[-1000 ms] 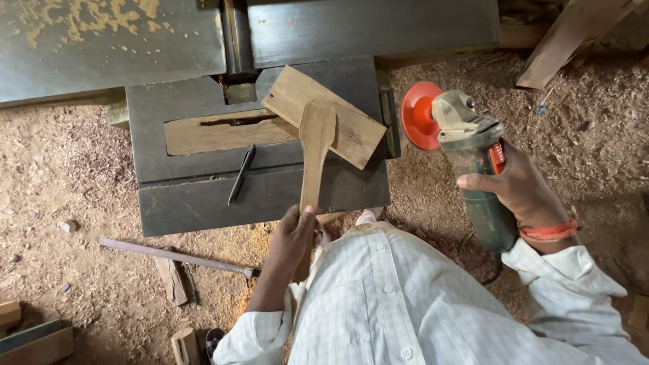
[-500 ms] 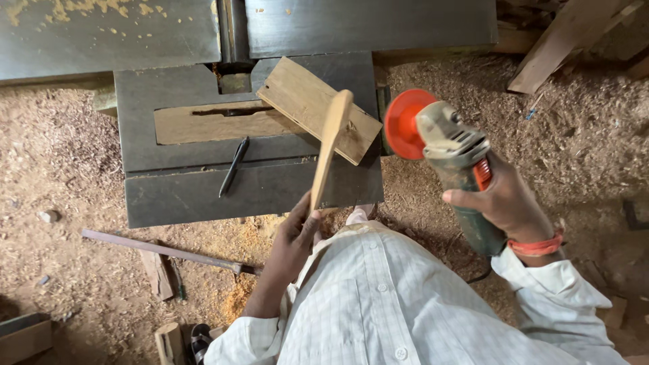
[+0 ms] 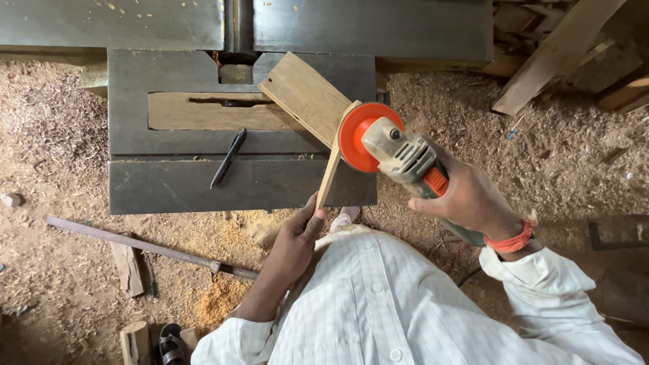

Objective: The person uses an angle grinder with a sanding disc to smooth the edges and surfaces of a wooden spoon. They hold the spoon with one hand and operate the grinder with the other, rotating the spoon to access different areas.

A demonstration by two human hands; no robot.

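Observation:
My left hand [image 3: 297, 233] grips the thin handle end of a wooden spatula blank [image 3: 332, 165], turned on edge, its wide end resting against a flat wooden board [image 3: 304, 94] on the dark metal machine table [image 3: 169, 182]. My right hand [image 3: 466, 199] holds an angle grinder [image 3: 399, 152] with an orange disc [image 3: 355, 135]; the disc sits against the spatula's upper edge.
A black pen [image 3: 228, 159] lies on the machine table, next to a wooden insert [image 3: 209, 111]. A metal rod [image 3: 142, 247] and wood scraps [image 3: 127, 267] lie on the sawdust floor at left. Planks [image 3: 547, 54] lean at the upper right. A sandal [image 3: 172, 341] shows at the bottom.
My right hand swung the grinder left until its disc met the spatula. My left hand rolled the spatula from flat onto its edge.

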